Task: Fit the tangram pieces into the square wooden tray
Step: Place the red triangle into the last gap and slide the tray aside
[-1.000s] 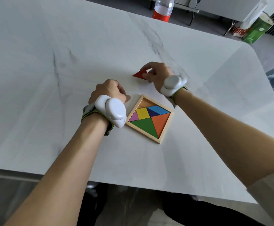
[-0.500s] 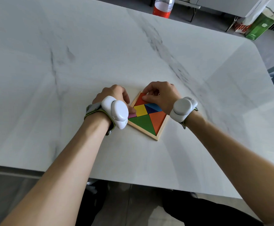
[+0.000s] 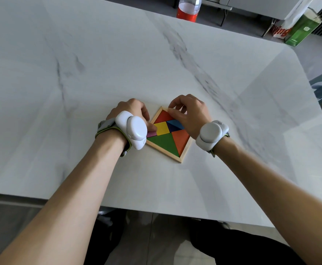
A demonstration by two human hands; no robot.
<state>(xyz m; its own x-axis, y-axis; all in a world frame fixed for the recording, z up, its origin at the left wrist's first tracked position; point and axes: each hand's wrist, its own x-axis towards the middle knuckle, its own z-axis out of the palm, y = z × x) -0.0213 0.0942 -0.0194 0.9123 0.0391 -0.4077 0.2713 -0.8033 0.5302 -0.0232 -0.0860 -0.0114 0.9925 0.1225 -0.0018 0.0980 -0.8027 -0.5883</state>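
Both hands are right at the tray. The right hand (image 3: 189, 115) hovers over the far right side of the square wooden tray (image 3: 185, 153), fingers curled in narrow, with the fingertips (image 3: 172, 111) pressing down on the edge of the red triangle (image 3: 163, 116) that sits in the far corner. It's touching the piece, not really gripping anything. The left hand (image 3: 131, 111) is loosely curled against the tray's left edge, fingertips resting by the yellow square (image 3: 162, 128) and the pink piece (image 3: 152, 134); whether it's pinching the pink one can't be told, since the white wrist device (image 3: 132, 131) covers that spot. A matching white wrist unit (image 3: 210, 135) sits on the right arm.

The tray lies turned like a diamond on the white marbled worktop (image 3: 79, 64), near the front edge. Inside it, the green triangle (image 3: 164, 143) fills the near part, the orange triangle (image 3: 182, 138) the right, and a blue piece (image 3: 174, 125) peeks out from under the right hand. The pieces look flush with each other.

Further out, past the worktop's far edge, there's a plastic bottle with a red label (image 3: 187, 8) and a green carton (image 3: 301, 27) off to the right.
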